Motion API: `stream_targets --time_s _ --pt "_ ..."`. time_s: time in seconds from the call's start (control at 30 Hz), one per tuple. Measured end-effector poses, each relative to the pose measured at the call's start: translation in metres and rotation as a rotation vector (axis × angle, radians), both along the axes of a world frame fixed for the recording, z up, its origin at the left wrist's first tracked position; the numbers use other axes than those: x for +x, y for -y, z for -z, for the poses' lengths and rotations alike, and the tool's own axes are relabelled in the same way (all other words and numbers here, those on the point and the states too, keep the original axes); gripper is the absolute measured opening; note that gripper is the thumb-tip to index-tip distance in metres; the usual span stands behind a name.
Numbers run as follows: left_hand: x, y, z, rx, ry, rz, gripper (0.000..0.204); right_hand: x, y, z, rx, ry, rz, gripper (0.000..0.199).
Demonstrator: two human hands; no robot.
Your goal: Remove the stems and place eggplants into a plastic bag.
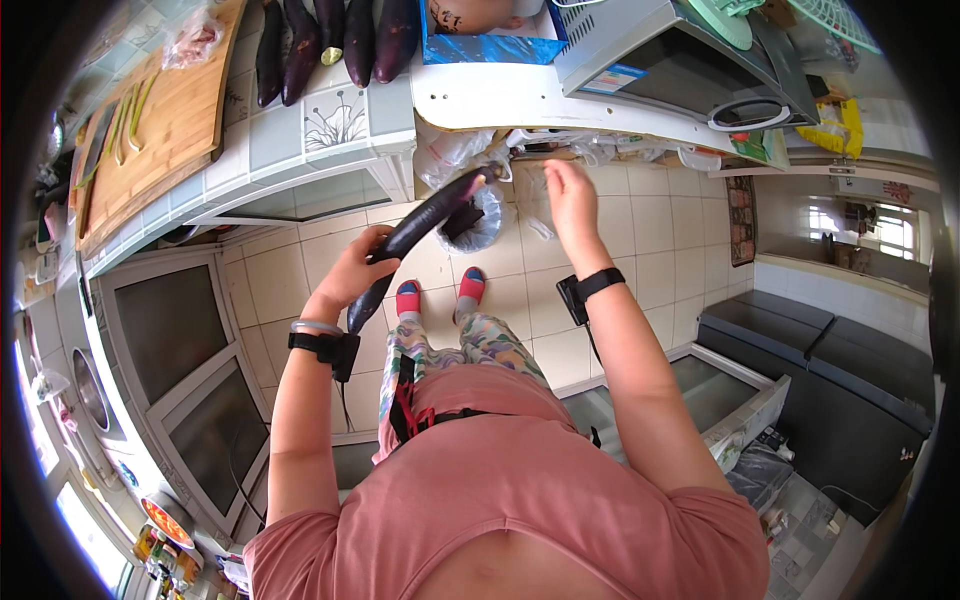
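Observation:
My left hand is wrapped round the lower half of a long, dark purple eggplant, which slants up and to the right. A paler patch shows near its stem end. Off to the right of that end, apart from it, is my right hand, its fingers curled together; what they hold, if anything, I cannot make out. Under the eggplant's upper end stands a waste bin lined with a clear bag, with something dark inside.
Several whole eggplants lie on the tiled counter. Left of them, a wooden cutting board carries green bean-like pods and a plastic bag. A microwave stands at the far right on a white shelf.

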State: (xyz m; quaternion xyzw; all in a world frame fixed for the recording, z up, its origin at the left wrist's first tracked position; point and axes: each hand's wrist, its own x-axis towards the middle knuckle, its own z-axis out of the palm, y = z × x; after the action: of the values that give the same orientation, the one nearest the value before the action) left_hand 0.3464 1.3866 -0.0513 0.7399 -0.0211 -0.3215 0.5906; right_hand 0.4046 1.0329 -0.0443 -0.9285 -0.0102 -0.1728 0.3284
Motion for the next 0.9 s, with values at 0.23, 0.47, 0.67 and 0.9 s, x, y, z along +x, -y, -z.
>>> stream_targets --time_s 0.23,0.47,0.67,0.9 --pt "-0.006 0.007 0.011 -0.027 0.052 -0.176 0.050 -0.026 -0.023 0.050 0.141 -0.260 -0.088 0.013" --pt "-0.009 0.022 0.009 -0.001 0.133 -0.210 0.053 -0.023 -0.026 0.029 0.268 -0.241 -0.133 0.031" --pt "-0.009 0.051 0.009 0.096 0.461 -0.197 0.051 -0.026 -0.070 -0.046 1.001 -0.601 -0.041 0.035" --pt "-0.008 0.056 -0.027 0.230 0.742 -0.081 0.067 -0.035 -0.068 -0.099 1.237 -0.506 -0.184 0.032"
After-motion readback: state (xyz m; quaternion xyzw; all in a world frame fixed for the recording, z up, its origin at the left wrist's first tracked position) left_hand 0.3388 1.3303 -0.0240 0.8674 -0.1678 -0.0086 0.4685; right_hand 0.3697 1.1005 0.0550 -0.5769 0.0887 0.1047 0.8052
